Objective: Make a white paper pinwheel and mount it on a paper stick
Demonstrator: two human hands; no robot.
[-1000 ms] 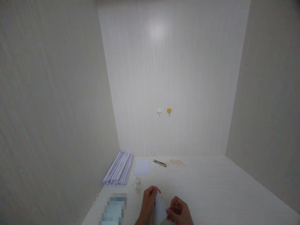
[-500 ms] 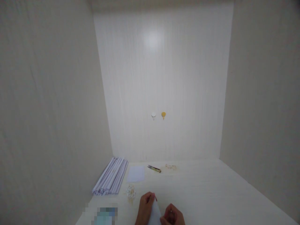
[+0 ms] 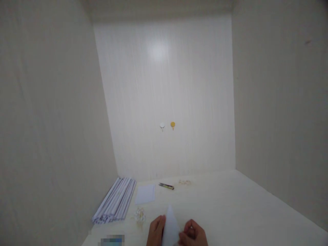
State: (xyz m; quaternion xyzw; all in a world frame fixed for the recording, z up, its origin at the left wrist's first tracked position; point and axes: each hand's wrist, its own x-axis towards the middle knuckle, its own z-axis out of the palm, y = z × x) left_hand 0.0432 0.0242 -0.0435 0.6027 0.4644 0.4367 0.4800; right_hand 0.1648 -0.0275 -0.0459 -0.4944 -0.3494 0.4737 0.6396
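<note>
Paper sheet [image 3: 170,223] is standing up pointy over the near edge of the table [image 3: 230,205] while we are pinching it between our left hand [image 3: 155,233] and right hand [image 3: 195,234], seemingly rolling it, so a tight, even twist is what it needs next.

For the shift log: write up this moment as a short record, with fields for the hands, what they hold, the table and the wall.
Left hand: grip on the left edge of the white paper
Right hand: fingers curled, grip on the paper's right edge
White paper: rolled or folded to a point, tip up
Table: paper rolls at far left, flat sheet, snips, near pale cluster, far pale cluster
Wall: white hook, yellow hook
</note>
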